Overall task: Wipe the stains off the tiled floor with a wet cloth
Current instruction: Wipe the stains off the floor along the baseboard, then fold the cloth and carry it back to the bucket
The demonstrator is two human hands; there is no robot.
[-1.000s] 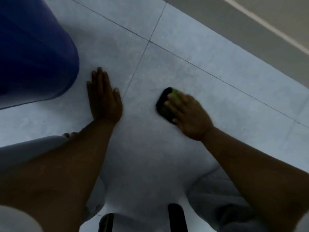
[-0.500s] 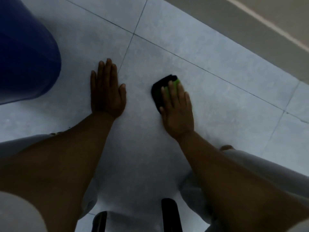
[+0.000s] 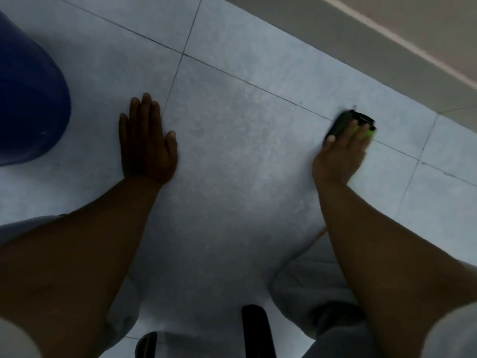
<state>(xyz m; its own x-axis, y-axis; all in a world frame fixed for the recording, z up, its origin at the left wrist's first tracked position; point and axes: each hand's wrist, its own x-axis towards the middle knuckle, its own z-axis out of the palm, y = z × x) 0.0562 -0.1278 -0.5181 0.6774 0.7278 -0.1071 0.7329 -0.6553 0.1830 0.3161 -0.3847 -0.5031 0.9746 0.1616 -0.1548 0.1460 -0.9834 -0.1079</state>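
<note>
A dark cloth with a bright green patch (image 3: 343,124) lies on the grey tiled floor (image 3: 245,140) at the right, right on a grout line. My right hand (image 3: 340,153) presses flat on top of the cloth and covers most of it; the hand is blurred. My left hand (image 3: 147,143) rests flat on the floor at the left, fingers together, holding nothing. No distinct stain shows on the tiles in this dim light.
A large blue rounded container (image 3: 28,104) stands at the far left. A grey skirting and wall (image 3: 387,40) run along the top right. My knees in light trousers (image 3: 309,293) are on the floor below, with two dark objects (image 3: 255,332) at the bottom edge.
My right hand has slid the cloth to the right, from beside the left hand out to the grout line near the wall. The left hand has stayed planted.
</note>
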